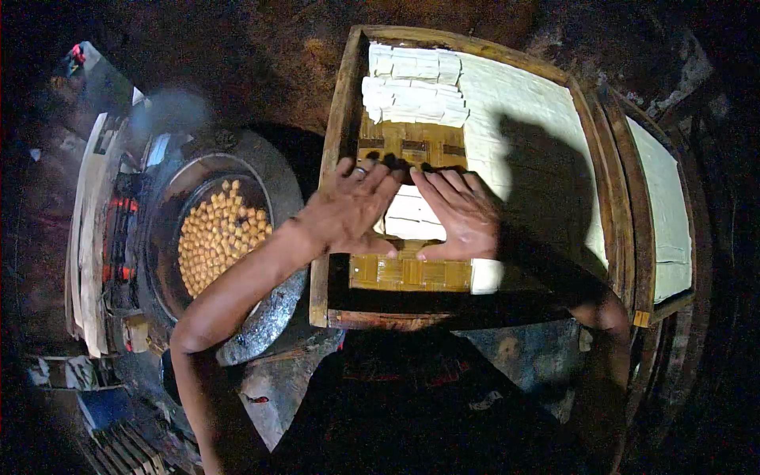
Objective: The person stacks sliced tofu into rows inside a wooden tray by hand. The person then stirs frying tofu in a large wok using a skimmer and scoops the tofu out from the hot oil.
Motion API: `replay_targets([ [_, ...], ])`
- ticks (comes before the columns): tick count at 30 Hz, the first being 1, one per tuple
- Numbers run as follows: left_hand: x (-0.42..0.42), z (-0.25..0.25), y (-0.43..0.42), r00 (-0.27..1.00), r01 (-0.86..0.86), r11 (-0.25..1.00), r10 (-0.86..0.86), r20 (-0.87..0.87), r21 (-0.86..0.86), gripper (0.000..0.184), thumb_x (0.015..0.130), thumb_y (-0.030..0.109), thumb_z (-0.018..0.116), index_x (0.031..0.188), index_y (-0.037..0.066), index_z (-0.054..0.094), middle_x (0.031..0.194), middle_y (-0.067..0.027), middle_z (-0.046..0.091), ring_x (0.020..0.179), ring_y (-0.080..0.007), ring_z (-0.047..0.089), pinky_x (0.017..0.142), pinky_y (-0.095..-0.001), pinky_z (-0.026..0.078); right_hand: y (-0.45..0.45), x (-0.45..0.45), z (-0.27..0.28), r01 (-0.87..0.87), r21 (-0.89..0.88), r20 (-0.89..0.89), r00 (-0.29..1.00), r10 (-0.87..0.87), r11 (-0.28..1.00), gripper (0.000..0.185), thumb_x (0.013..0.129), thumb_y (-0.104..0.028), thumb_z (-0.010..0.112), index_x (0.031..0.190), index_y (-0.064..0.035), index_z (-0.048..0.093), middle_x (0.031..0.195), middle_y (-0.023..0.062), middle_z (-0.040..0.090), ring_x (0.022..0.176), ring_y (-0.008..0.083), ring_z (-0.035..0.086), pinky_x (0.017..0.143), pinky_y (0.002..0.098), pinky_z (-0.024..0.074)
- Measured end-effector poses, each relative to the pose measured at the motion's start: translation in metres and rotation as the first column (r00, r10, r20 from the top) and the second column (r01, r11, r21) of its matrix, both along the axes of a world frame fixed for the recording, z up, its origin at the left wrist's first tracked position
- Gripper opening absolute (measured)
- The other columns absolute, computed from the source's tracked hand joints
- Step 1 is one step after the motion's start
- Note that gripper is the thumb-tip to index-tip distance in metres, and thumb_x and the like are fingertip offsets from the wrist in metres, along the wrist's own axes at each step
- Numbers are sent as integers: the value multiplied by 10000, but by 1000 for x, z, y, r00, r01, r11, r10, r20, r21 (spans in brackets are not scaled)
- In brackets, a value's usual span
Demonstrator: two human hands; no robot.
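White slices (pixel 416 215) btwn L fingers (pixel 374 186) & R fingers (pixel 440 192), both splayed wide, neither clasped, edge contact unclear

Your bare, ringed left hand (pixel 352 199) and bare right hand (pixel 467 218) angle toward each other, backs up.
You extend the fingers (pixel 430 195) of both forward, the thumbs (pixel 435 252) pointing inward, their tips apart. Your bare left forearm (pixel 247 279) slants forward and inward from a bent left elbow (pixel 194 334); your bare right forearm (pixel 546 267), mostly in deep shadow, slants inward from a bent right elbow (pixel 606 315).
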State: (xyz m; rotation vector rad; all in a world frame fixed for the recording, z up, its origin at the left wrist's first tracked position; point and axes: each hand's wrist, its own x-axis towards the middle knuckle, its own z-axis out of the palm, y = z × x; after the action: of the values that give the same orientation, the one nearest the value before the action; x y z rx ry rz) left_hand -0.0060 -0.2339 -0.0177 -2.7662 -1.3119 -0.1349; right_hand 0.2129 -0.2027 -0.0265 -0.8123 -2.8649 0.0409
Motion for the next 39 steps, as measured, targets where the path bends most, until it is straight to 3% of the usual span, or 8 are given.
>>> replay_targets([
  [7, -16, 9, 3, 964, -69, 991, 37, -263, -114, 834, 654, 590, 595, 1193, -20, 416, 1145, -173, 471, 1129, -299, 401, 969, -417, 258, 6, -30, -5, -35, -97, -40, 999, 31, 995, 906, 613, -511, 657, 1223, 69, 322, 1163, 205, 421, 1083, 312, 383, 902, 435, 305],
  [14, -27, -4, 7, 980, 50, 998, -57, -191, -41, 666, 665, 549, 599, 1041, 10, 491, 1003, -142, 530, 1000, -287, 478, 877, -402, 321, 27, -35, -3, -52, -522, -112, 994, -8, 852, 711, 621, -369, 696, 1144, 6, 394, 1003, 221, 497, 956, 377, 474, 811, 410, 402],
  [18, -26, -7, 10, 992, 79, 997, -78, -99, 4, 670, 652, 572, 591, 996, 5, 495, 954, -143, 539, 946, -290, 503, 843, -391, 339, 18, -35, -18, -103, -216, -188, 980, 62, 971, 722, 613, -388, 704, 1152, -15, 403, 999, 206, 498, 942, 353, 486, 812, 421, 396],
  [23, -25, -11, 11, 989, 52, 999, -51, -137, 4, 697, 649, 590, 582, 989, -12, 490, 948, -149, 540, 917, -295, 519, 838, -395, 349, 11, -29, -13, -63, -204, -184, 983, 25, 977, 764, 633, -422, 684, 1199, -15, 368, 1025, 209, 488, 989, 343, 459, 833, 426, 373],
  [26, -22, -13, 13, 986, 93, 996, -91, -139, 12, 760, 655, 612, 562, 1050, -30, 475, 979, -156, 540, 956, -304, 511, 871, -408, 341, 9, -35, -16, 41, -284, 39, 999, -31, 958, 920, 721, -551, 555, 1337, 14, 171, 1233, 245, 396, 1197, 380, 318, 963, 481, 261],
  [32, -19, -9, 10, 980, 51, 997, -63, -187, -66, 872, 686, 652, 498, 1189, -54, 400, 1108, -195, 499, 1055, -334, 470, 925, -419, 316, 9, -11, 11, -49, -182, -15, 999, 47, 982, 1077, 598, -527, 685, 1330, 49, 145, 1223, 253, 367, 1130, 365, 362, 943, 434, 275],
  [35, -14, -12, 4, 992, 17, 999, -23, -125, -49, 910, 701, 658, 478, 1246, -56, 335, 1171, -224, 451, 1085, -349, 450, 929, -426, 317, 9, 14, 8, -31, -48, -232, 973, 19, 998, 1096, 481, -520, 732, 1280, 80, 282, 1162, 237, 435, 1101, 364, 399, 929, 428, 304],
  [39, -2, -19, 5, 1000, 8, 995, -5, 28, -99, 949, 713, 654, 472, 1297, -60, 248, 1210, -259, 397, 1104, -373, 424, 931, -444, 323, 3, 23, -4, 4, -66, -215, 976, -18, 998, 1039, 478, -526, 721, 1245, 73, 356, 1124, 228, 463, 1081, 356, 418, 916, 423, 322],
])
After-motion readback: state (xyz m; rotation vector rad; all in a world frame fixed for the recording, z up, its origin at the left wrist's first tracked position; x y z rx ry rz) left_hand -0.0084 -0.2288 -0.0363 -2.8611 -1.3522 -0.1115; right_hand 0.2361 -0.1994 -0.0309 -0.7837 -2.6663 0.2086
